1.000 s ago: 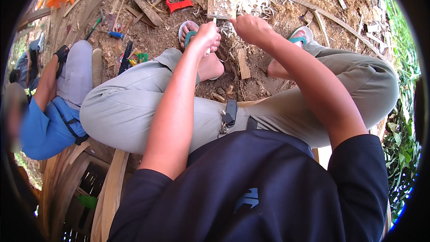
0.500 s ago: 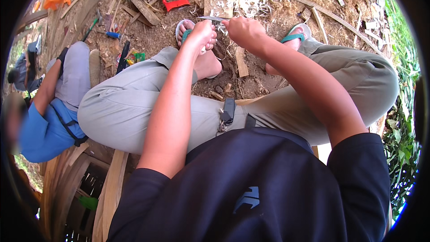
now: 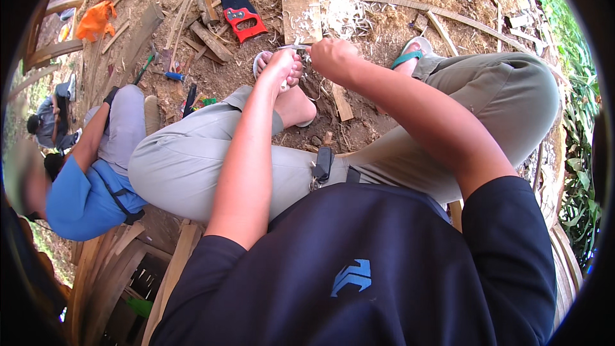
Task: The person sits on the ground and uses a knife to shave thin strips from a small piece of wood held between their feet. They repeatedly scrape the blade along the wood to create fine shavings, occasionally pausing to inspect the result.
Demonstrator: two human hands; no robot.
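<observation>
My left hand (image 3: 279, 68) is closed above my left foot, wrapped around a pale piece that looks like wood. Only a small end of the pale piece (image 3: 284, 86) shows below the fist; the rest is hidden. Just to the right, my right hand (image 3: 333, 57) is closed on a knife, its handle covered by the fingers. The thin knife blade (image 3: 293, 47) points left from the right hand and passes by the top of the left fist. Whether the blade touches the pale piece I cannot tell.
Ahead lie a wooden board (image 3: 300, 3), curly shavings (image 3: 343, 3) and a red-handled saw (image 3: 243, 22). Wood offcuts (image 3: 210, 41) litter the ground. A person in blue (image 3: 96, 195) sits close on my left; another person (image 3: 52, 112) is farther off. Green plants (image 3: 576, 173) border the right.
My view has shifted, so the ground, saw and board appear lower and slightly left. Both hands keep their grips, and the gap between them looks slightly narrower.
</observation>
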